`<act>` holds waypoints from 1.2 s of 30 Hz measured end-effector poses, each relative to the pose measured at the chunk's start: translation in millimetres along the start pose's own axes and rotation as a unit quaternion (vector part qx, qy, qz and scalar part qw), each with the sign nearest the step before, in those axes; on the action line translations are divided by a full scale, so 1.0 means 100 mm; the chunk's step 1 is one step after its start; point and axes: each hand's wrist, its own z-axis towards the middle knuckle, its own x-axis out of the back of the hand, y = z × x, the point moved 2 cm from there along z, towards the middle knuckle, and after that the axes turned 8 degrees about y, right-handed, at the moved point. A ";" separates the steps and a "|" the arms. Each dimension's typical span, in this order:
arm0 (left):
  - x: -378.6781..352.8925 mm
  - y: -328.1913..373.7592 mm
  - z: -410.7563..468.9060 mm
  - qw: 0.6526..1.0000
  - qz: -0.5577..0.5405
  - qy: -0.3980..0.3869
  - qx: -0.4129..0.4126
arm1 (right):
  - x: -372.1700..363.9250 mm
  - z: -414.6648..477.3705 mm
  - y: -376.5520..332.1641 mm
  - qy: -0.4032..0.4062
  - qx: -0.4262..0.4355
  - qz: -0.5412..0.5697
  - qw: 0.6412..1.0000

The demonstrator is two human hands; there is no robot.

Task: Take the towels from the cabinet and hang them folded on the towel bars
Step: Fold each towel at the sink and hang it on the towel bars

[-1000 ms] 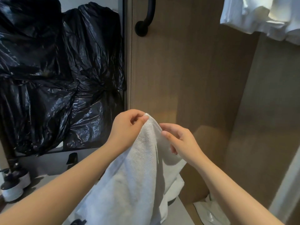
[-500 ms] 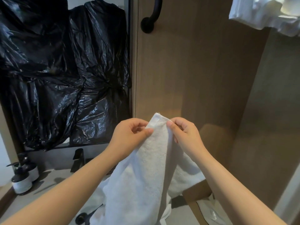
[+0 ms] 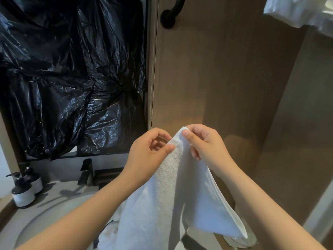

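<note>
I hold a white towel up in front of a wooden panel, with both hands meeting at its top corner. My left hand pinches the cloth between thumb and forefinger just under that corner, the other fingers curled loosely behind. My right hand pinches the very tip of the corner, thumb on the near side and fingers bent behind the cloth. The two hands are just beside each other, with only the fold of towel between them.

From the pinch the towel hangs in two layers. A rough terry face falls under my left hand, and a smoother flap with a hemmed edge slopes away under my right forearm. Its lower part drops over the right end of the counter.

A sink is set in the counter, with a dark faucet at its back rim. Two pump bottles stand at the counter's left edge. Black plastic sheeting covers the wall above. The end of a black bar is fixed high on the panel, and more white cloth hangs above to the right.
</note>
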 end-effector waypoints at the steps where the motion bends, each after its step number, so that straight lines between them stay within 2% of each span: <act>1: 0.00 0.01 0.00 1.000 -0.003 -0.004 0.000 | 0.00 -0.01 0.01 0.004 0.001 0.003 1.000; 10: -0.01 -0.03 -0.04 0.999 -0.026 -0.023 0.008 | 0.00 -0.03 -0.01 0.040 0.024 0.000 0.999; 15: -0.03 -0.16 -0.11 0.994 -0.023 -0.101 0.031 | 0.07 0.03 -0.03 0.075 0.024 -0.003 0.997; 25: -0.03 -0.39 -0.19 0.976 0.009 -0.190 0.106 | 0.21 0.17 0.06 0.121 0.030 -0.027 0.992; 30: 0.01 -0.54 -0.24 0.975 0.056 -0.201 0.080 | 0.34 0.27 0.12 0.163 0.035 -0.055 0.985; 36: 0.08 -0.66 -0.23 0.977 0.115 -0.176 0.021 | 0.43 0.35 0.28 0.195 0.024 -0.075 0.978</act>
